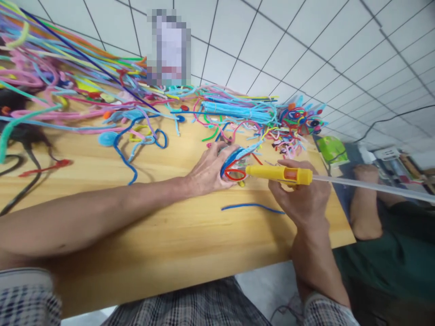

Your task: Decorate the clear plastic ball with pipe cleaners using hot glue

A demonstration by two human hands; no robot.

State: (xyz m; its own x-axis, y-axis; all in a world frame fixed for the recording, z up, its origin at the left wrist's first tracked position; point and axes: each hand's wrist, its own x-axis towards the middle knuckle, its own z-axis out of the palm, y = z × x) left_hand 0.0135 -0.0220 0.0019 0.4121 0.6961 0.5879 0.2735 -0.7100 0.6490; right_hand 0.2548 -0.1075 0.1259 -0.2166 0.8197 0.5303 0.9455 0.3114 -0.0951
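Note:
My right hand is closed around a yellow hot glue gun, with a long translucent glue stick jutting from its back end. The gun's tip points left, close to a pipe cleaner craft piece with a blue rim and a red loop. Wrapped round the left side of that piece are the fingers of my left hand, partly hiding it. Whether the tip touches the piece I cannot tell. On the wood just below lies a loose blue pipe cleaner.
Heaped pipe cleaners cover the back left, beside a light-blue bundle. A colourful pipe cleaner figure stands back right, near a green packet. Another person's arm is beyond the table's right edge. Black cables lie left.

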